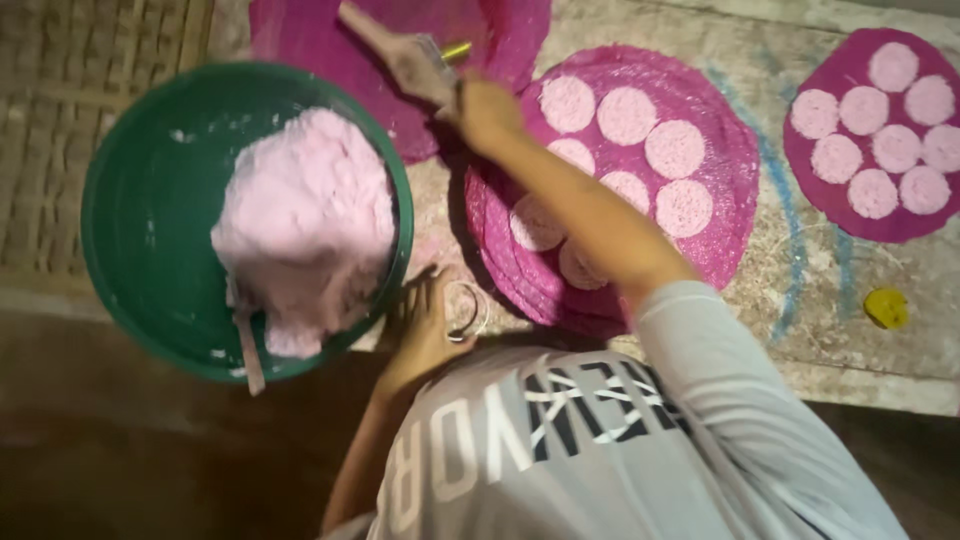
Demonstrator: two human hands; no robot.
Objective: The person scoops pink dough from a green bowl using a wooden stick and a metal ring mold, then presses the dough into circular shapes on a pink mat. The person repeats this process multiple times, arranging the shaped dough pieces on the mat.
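Observation:
My right hand point(487, 112) reaches forward, shut on a wooden-handled brush point(400, 50) whose handle lies over a magenta round mat point(310, 40) at the top. Under my right forearm lies a stack of magenta round mats point(715, 260) carrying several pale pink flat discs point(675, 148). My left hand point(420, 335) rests beside the green basin point(120, 200) and holds a small metal ring point(467, 310) on the floor. The basin holds a big lump of pale pink dough point(305, 225).
A dough-smeared flat stick point(247, 355) leans over the basin's near rim. At the right another magenta mat point(850, 215) bears several pink discs. A small yellow object point(886, 307) lies on the concrete floor. A woven mat point(60, 120) covers the left side.

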